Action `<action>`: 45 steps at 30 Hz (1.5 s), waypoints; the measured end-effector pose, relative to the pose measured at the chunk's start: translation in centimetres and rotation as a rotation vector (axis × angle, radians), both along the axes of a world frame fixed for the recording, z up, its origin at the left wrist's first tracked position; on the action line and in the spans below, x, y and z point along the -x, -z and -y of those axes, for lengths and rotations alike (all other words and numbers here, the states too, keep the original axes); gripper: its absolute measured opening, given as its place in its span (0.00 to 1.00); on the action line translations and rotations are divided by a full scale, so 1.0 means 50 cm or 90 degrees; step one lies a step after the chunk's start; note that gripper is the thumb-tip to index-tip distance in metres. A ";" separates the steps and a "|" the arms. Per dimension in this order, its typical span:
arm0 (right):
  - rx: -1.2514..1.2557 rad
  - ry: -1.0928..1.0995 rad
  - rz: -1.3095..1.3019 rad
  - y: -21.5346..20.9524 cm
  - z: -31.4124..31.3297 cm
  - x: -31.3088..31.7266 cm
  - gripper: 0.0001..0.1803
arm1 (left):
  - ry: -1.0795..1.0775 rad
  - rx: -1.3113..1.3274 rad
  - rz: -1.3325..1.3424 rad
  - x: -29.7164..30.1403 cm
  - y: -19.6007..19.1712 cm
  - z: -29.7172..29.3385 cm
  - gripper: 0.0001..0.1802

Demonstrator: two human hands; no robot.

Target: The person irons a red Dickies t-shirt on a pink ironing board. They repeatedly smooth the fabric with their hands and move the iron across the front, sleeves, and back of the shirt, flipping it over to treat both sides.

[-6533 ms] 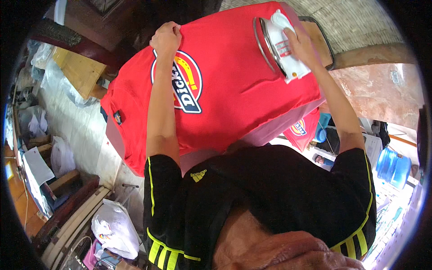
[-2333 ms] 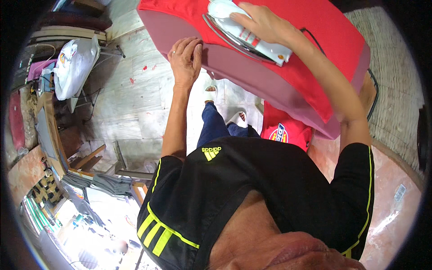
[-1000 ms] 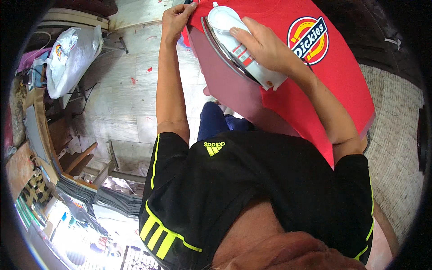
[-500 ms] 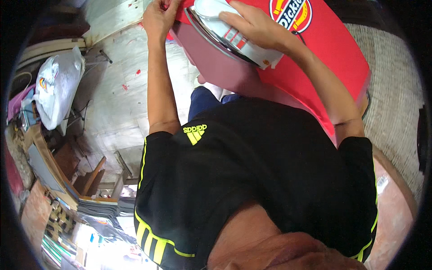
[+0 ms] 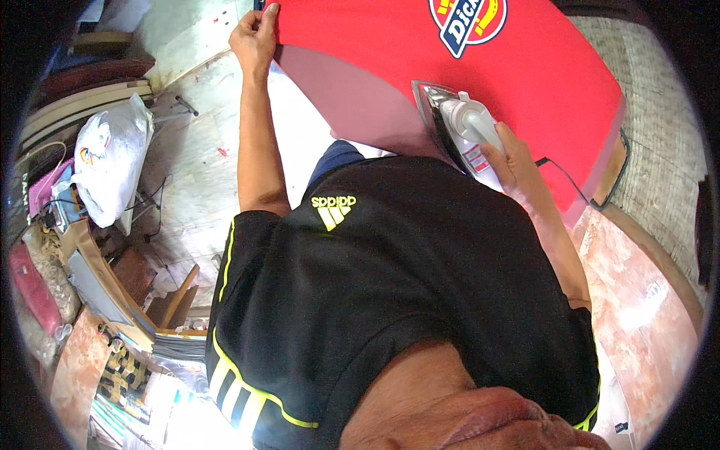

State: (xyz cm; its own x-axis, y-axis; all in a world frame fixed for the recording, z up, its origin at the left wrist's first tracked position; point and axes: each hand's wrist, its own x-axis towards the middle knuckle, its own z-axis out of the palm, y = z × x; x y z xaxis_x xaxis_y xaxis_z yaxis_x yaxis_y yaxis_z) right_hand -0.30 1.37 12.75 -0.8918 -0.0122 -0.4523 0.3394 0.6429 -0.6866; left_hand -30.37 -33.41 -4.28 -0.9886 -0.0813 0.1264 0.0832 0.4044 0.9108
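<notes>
A red cloth [image 5: 352, 34] with a round blue, yellow and white emblem [image 5: 474, 21] lies spread over an ironing board [image 5: 360, 105] with a dull pink cover. My right hand [image 5: 514, 161] is wrapped round the handle of a white and grey clothes iron [image 5: 476, 124]. The iron rests on the cloth at the board's near edge, close to my body, its tip toward the far left. At the cloth's far left corner, my left hand [image 5: 256, 37] pinches the edge, thumb on top; some fingertips are hidden.
A dark cord [image 5: 559, 169] runs right from the iron over the cloth. The board's metal end frame [image 5: 611, 176] shows at the right. Left on the floor side stand a stuffed white plastic bag [image 5: 112, 161], cardboard and boards [image 5: 101, 281], and a thin-legged stand [image 5: 154, 210].
My right hand has drawn the iron from the far left edge back toward me and to the right, baring the cloth there. My left hand has shifted slightly left and nearer, staying at the edge.
</notes>
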 end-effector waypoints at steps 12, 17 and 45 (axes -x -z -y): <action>0.022 -0.279 -0.232 0.042 0.138 0.304 0.22 | 0.036 -0.246 -0.026 -0.013 -0.004 -0.022 0.14; -0.092 -0.488 -0.525 0.080 0.202 0.424 0.22 | 0.042 -0.274 0.017 -0.030 0.005 -0.004 0.20; 0.032 0.106 -0.060 -0.001 0.008 0.015 0.26 | -0.065 0.137 -0.121 0.017 -0.025 -0.068 0.22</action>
State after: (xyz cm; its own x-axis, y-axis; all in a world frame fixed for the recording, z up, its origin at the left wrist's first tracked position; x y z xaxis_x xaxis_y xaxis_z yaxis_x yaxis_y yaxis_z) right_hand -1.05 0.99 12.82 -0.9218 0.1188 -0.3691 0.3709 0.5479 -0.7498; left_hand -31.23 -30.01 -3.02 -0.9337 -0.1311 0.3332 0.1922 0.6015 0.7754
